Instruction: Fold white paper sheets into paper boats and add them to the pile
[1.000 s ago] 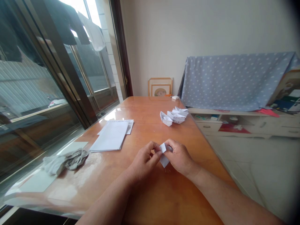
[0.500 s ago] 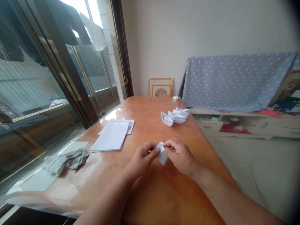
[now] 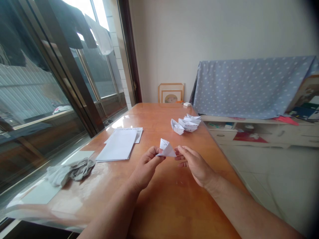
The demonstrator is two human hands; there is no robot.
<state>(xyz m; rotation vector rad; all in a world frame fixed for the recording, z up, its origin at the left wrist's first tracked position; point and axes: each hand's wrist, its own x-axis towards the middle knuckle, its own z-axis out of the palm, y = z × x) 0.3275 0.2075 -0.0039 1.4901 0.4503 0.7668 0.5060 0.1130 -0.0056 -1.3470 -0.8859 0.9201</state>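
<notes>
A small white folded paper point(image 3: 167, 151), now a boat-like shape with a peak standing up from a wide pointed base, is held above the wooden table. My left hand point(image 3: 149, 166) is closed on its left corner, thumb in front. Beside its right corner is my right hand point(image 3: 191, 164), fingers loosely apart, the fingertips at or very near the paper's tip. Farther up the table, several finished-looking paper boats point(image 3: 177, 126) sit clustered, some nested together.
A stack of white paper sheets point(image 3: 117, 146) lies left of my hands on the wooden table point(image 3: 159, 116). Nearer the window edge is a crumpled grey cloth point(image 3: 81, 168). A small white box point(image 3: 186, 104) stands at the far end. A low white cabinet point(image 3: 281, 132) stands right of the table.
The paper was a flat small diamond pinched by both hands; now it is opened into a peaked shape and turned. My right hand's fingers have loosened and spread.
</notes>
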